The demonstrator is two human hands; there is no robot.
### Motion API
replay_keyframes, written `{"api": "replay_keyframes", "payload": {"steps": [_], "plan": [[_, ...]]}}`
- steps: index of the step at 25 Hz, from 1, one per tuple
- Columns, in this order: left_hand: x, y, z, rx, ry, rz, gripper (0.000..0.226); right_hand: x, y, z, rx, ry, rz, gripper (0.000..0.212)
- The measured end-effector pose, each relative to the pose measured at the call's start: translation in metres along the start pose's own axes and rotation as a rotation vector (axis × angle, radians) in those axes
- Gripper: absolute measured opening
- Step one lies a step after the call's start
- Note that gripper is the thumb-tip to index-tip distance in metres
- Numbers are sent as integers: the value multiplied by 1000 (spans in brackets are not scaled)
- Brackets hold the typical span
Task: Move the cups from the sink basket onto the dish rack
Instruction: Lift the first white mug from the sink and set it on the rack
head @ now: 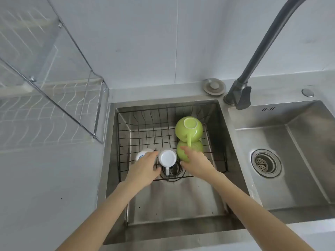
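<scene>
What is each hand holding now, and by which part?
The left hand rests on the side of a white cup; the right hand lies on the nearer green cup. It cannot be told whether either grip has closed.

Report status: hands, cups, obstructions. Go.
Left hand on left white cup, right hand on near green cup; grips unconfirmed. Four cups inverted in sink basket. Dish rack path unobstructed.
</scene>
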State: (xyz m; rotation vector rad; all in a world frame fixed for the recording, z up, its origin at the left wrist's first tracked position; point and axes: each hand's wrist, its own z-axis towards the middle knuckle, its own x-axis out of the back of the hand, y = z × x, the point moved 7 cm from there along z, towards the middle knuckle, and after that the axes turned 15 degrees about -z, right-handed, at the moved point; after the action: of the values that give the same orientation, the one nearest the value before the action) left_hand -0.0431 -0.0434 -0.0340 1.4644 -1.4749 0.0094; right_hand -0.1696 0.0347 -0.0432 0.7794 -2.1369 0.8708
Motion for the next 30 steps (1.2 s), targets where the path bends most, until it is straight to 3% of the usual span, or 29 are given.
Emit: {"api": "replay_keyframes", "payload": {"steps": [6,10,15,30], "plan": [[-19,-13,32,-31,-23,301,52,-37,6,34,-32,-101,-2,61],[-29,-21,50,-76,38,324,56,-52,7,52,-49,-106,55,63],[-39,-27,67,-165,98,522,87,-64,6,67,-68,-103,104,66],[-37,-11,62,-256,89,457,72,-53,4,56,-47,-5,100,62]]}}
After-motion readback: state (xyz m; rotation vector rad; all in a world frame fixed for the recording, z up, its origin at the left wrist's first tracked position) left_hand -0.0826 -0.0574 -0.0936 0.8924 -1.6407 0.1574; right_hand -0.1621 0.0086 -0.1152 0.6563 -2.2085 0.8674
